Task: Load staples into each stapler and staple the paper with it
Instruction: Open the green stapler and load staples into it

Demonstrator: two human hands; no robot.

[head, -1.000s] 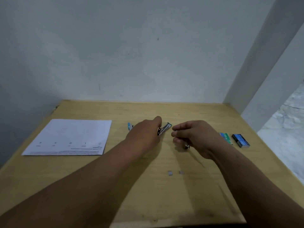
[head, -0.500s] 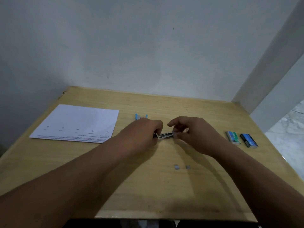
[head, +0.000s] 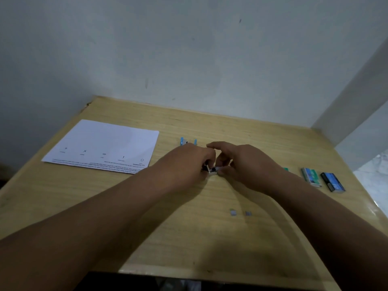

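Note:
My left hand (head: 186, 162) grips a small metal stapler (head: 211, 170) low over the wooden table (head: 147, 217); only its silver front shows between my hands. My right hand (head: 241, 162) pinches the stapler's front end with thumb and fingers. A blue stapler (head: 182, 141) lies just behind my left hand, partly hidden. The white printed paper (head: 105, 145) lies flat at the left. Two small staple strips (head: 233, 213) lie on the table in front of my hands.
A green staple box (head: 311, 177) and a blue staple box (head: 332, 182) lie at the right. Another green item (head: 286, 169) peeks out behind my right wrist. A wall runs along the table's back, and the right edge drops to a tiled floor.
My hands came together and lowered toward the table; the stapler went from tilted up to lying level, and my right hand now pinches its front end.

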